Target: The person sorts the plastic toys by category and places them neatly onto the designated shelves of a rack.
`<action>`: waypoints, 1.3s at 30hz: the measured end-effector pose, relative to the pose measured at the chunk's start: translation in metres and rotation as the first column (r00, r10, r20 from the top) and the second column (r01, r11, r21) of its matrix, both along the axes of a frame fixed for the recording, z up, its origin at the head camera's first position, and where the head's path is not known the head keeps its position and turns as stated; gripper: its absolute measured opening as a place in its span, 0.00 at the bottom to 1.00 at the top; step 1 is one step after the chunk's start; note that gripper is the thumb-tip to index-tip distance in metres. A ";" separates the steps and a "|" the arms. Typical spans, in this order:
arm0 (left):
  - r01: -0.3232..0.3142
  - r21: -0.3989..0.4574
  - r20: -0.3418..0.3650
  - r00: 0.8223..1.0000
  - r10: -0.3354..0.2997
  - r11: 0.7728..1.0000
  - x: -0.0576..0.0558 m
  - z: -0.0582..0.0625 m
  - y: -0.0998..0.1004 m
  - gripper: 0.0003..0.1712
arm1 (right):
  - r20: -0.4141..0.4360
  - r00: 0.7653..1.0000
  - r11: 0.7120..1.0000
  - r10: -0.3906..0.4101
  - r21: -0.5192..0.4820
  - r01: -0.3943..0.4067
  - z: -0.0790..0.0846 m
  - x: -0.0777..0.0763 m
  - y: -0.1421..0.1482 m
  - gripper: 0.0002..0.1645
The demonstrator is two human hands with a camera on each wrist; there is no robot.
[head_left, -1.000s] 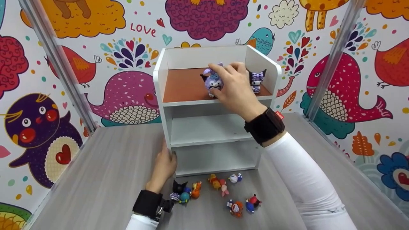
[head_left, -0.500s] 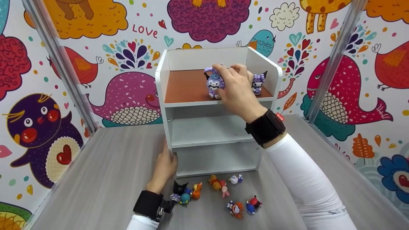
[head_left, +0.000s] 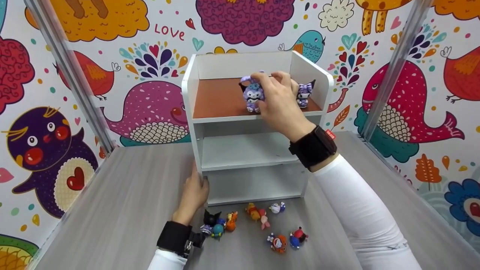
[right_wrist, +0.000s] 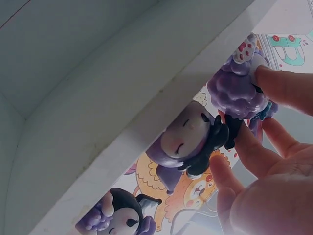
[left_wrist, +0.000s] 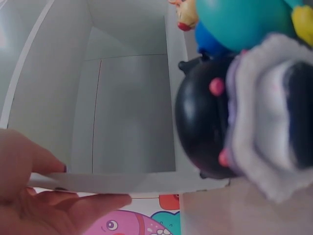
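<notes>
Printed wall panels [head_left: 153,108] and white shelf unit [head_left: 245,163]: two-hand hold

Cartoon animals cover the panels behind a grey table [head_left: 127,195], on which the shelf unit stands. The left hand [head_left: 193,193] clamps the unit's left side panel, thumb inside and fingers outside. The right hand [head_left: 279,101] pinches a purple figurine [head_left: 253,96] between thumb and fingers. Position of this figurine: upright, at the front edge of the brown top shelf [head_left: 215,99]. The two hands are well apart. A figurine with a striped bow [head_left: 304,95] stands on the same shelf, near the right side panel. Before the unit, a black figurine [head_left: 212,216] and a teal figurine [head_left: 218,230] lie grouped near the left wrist; a pink figurine [head_left: 264,220] lies beside a red-and-yellow figurine [head_left: 252,211].
</notes>
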State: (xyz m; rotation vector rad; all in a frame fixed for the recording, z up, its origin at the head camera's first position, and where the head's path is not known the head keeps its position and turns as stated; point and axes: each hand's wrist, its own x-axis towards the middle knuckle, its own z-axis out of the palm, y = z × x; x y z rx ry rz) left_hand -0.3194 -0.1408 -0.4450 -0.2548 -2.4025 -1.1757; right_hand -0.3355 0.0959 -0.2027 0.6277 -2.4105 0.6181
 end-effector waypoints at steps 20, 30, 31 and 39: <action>-0.018 -0.018 0.000 1.000 0.018 1.000 -0.001 0.001 0.002 0.42 | -0.084 0.995 0.998 0.046 -0.032 -0.049 -0.002 0.004 0.011 0.37; -0.006 0.002 0.000 1.000 0.006 1.000 -0.002 0.002 0.003 0.41 | -0.305 0.952 0.972 0.008 -0.219 -0.079 -0.011 0.034 0.035 0.38; -0.007 0.000 -0.004 1.000 0.007 1.000 -0.002 0.002 0.003 0.41 | -0.333 0.943 0.966 0.012 -0.239 -0.097 -0.016 0.039 0.037 0.37; -0.027 -0.012 0.017 0.999 0.027 1.000 0.000 0.001 0.001 0.41 | -0.457 0.868 0.915 0.195 -0.233 -0.329 -0.074 0.070 0.035 0.21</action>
